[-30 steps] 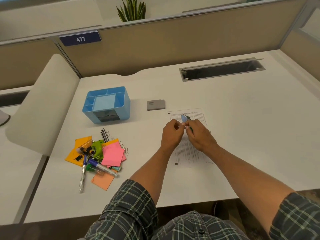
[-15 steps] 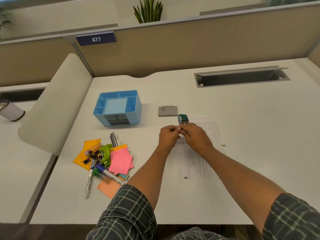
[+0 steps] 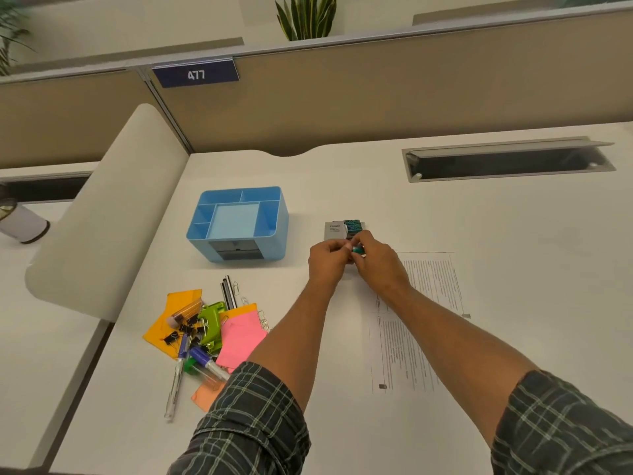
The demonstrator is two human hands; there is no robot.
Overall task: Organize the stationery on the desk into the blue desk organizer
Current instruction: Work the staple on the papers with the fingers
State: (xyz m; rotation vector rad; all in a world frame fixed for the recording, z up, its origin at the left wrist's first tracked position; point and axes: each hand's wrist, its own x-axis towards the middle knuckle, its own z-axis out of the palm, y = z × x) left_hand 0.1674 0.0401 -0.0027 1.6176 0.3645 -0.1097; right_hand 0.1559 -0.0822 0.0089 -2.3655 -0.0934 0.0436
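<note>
The blue desk organizer stands on the white desk, left of my hands, with its compartments showing nothing inside. My left hand and my right hand meet over a small teal and white object, both pinching it. Behind them lies a small grey box with a teal patterned piece beside it. A pile of stationery lies at the front left: sticky notes, a green stapler, binder clips, pens and markers.
A printed sheet of paper lies under my right forearm. A cable slot opens at the back right. A beige partition and a rounded side divider bound the desk. A cup stands on the neighbouring desk.
Both hands have stayed together on the small object and moved up toward the grey box. The camera has shifted, so the desk sits lower and more to the right.
</note>
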